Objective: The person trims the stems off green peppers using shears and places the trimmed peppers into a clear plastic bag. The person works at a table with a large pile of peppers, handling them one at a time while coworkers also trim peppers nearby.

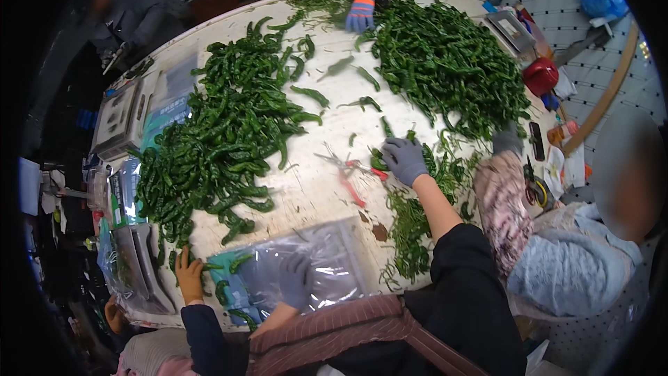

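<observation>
My right hand [404, 161], in a grey glove, is closed over a few green peppers [386, 127] on the white tabletop. Pepper ends stick out around its fingers. Beside it lie red-handled snips [350, 171] with their blades pointing left. Loose stems and small peppers [409, 230] lie under and beside my right forearm. My left hand [296, 278], also grey-gloved and blurred, is over a clear plastic bag packet [329, 256] near the front edge. Its fingers look extended, and I see nothing in them.
One large pepper heap [224, 125] spreads on the left, another [449, 62] at the back right. A co-worker's orange-gloved hand [189, 274] touches peppers at left. Opposite is a striped-gloved hand [361, 13]; at right, another grey glove [507, 141]. Scissors [533, 185] and a phone [536, 141] lie right.
</observation>
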Action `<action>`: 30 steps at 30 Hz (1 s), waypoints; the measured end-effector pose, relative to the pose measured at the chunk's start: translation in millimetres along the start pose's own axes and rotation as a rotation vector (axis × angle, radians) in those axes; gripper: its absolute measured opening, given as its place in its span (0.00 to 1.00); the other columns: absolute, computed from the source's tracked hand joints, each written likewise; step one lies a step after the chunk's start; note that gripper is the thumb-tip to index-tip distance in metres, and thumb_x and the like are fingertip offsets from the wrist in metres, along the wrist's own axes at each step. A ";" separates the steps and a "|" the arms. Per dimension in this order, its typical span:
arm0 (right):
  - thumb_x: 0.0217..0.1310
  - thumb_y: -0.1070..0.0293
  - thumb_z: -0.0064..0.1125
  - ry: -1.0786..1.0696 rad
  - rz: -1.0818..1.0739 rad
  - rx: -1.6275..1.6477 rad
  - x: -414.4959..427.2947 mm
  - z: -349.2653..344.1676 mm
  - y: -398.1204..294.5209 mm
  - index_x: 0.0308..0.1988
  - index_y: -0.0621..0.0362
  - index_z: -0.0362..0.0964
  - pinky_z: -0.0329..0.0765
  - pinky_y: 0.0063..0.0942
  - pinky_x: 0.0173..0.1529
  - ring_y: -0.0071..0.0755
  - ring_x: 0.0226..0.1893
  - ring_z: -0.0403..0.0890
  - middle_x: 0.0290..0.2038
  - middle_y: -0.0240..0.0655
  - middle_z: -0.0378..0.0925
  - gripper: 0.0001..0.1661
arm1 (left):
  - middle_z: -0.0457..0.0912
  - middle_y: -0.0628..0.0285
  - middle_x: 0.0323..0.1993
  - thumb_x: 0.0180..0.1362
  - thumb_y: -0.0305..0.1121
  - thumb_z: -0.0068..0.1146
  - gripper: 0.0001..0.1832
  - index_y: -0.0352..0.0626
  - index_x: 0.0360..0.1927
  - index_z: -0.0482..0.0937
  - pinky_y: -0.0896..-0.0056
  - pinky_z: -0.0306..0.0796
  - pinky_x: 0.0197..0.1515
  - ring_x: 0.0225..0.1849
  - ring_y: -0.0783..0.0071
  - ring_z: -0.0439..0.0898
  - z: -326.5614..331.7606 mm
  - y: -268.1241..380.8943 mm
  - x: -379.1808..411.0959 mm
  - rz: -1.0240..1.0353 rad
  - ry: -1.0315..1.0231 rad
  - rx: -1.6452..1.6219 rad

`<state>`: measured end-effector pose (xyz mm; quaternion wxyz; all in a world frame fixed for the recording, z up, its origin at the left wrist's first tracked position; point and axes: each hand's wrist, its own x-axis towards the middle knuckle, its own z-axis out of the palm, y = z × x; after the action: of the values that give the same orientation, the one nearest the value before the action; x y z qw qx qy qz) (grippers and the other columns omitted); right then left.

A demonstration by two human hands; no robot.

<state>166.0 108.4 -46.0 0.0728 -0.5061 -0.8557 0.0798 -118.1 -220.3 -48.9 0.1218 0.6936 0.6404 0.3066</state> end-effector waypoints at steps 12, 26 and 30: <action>0.52 0.52 0.60 0.166 0.125 0.146 -69.0 -1.2 -124.3 0.56 0.55 0.64 0.66 0.41 0.56 0.46 0.53 0.69 0.54 0.43 0.69 0.34 | 0.77 0.58 0.39 0.47 0.26 0.60 0.11 0.44 0.37 0.77 0.59 0.68 0.46 0.42 0.56 0.75 -12.2 20.8 40.3 0.144 -0.113 -0.179; 0.47 0.69 0.57 0.125 0.282 0.506 -62.7 10.1 -132.0 0.53 0.57 0.64 0.72 0.38 0.48 0.46 0.46 0.72 0.45 0.46 0.69 0.30 | 0.79 0.56 0.36 0.53 0.31 0.56 0.09 0.41 0.37 0.80 0.68 0.71 0.43 0.38 0.63 0.78 25.4 30.5 134.9 -0.175 -0.316 -0.471; 0.45 0.78 0.53 0.450 0.434 1.179 -112.4 -11.8 -114.8 0.55 0.60 0.64 0.72 0.25 0.39 0.32 0.35 0.71 0.37 0.37 0.68 0.31 | 0.79 0.56 0.39 0.52 0.31 0.56 0.11 0.43 0.40 0.79 0.60 0.70 0.47 0.44 0.56 0.76 58.8 36.9 208.7 0.228 -0.181 -0.125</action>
<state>123.9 -44.1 -15.2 0.4964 -0.5464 -0.5115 0.4397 -55.7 -11.7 -18.0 0.1862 0.7778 0.5235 0.2938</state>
